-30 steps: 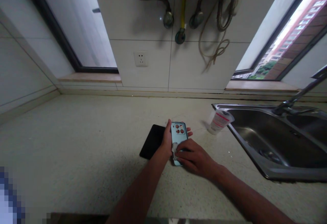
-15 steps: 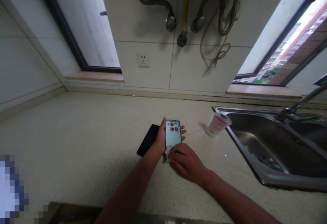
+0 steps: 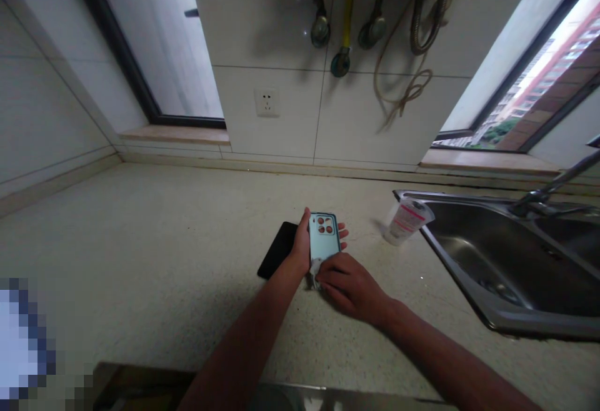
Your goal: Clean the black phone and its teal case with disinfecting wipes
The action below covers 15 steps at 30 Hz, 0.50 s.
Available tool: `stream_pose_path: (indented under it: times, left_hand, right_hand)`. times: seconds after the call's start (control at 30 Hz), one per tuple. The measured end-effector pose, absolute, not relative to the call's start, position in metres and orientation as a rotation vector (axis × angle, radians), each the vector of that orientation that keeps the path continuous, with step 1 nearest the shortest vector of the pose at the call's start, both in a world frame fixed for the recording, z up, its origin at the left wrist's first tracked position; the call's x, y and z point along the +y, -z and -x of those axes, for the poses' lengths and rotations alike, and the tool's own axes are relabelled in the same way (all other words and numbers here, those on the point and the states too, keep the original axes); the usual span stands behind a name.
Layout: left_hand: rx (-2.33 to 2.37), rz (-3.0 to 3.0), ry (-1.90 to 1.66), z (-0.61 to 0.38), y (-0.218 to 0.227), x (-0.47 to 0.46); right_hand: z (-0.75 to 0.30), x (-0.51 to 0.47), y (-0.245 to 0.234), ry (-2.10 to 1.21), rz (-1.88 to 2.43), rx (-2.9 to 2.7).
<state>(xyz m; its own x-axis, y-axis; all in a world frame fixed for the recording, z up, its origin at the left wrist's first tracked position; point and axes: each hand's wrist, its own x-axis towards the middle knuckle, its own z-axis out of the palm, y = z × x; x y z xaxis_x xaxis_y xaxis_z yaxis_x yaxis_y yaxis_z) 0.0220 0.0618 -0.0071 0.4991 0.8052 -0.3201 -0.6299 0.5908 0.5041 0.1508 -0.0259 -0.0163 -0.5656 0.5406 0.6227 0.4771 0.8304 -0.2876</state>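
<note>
A light blue phone case (image 3: 324,246) lies across my left hand (image 3: 302,247), gripped with the thumb along its left edge and fingertips showing past its right edge. Skin tones show through its round camera cutouts. My right hand (image 3: 349,283) pinches a crumpled white tissue (image 3: 315,267) against the lower end of the case. Right-hand fingers partly cover that end. Beside my left hand, a black phone (image 3: 278,252) lies flat on the counter, partly hidden by the hand and wrist.
On the pale speckled counter (image 3: 154,242), a clear plastic cup (image 3: 407,222) with red print leans by the rim of a steel sink (image 3: 469,298). A faucet (image 3: 557,180) rises behind the sink. Hoses and a wall socket (image 3: 267,103) are on the tiled wall.
The view has shifted slightly, so everything sits a little differently in the picture. Both hands keep their hold, the right one still with the tissue at the case's lower end.
</note>
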Motion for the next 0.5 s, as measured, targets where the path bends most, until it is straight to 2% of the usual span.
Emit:
stream_pose_path:
  times: [0.5]
  left_hand:
    - [0.535, -0.310, -0.854, -0.0237, 0.0033, 0.0607]
  right_hand:
    - [-0.1575, -0.0224, 0.0165, -0.146, 0.729, -2.219]
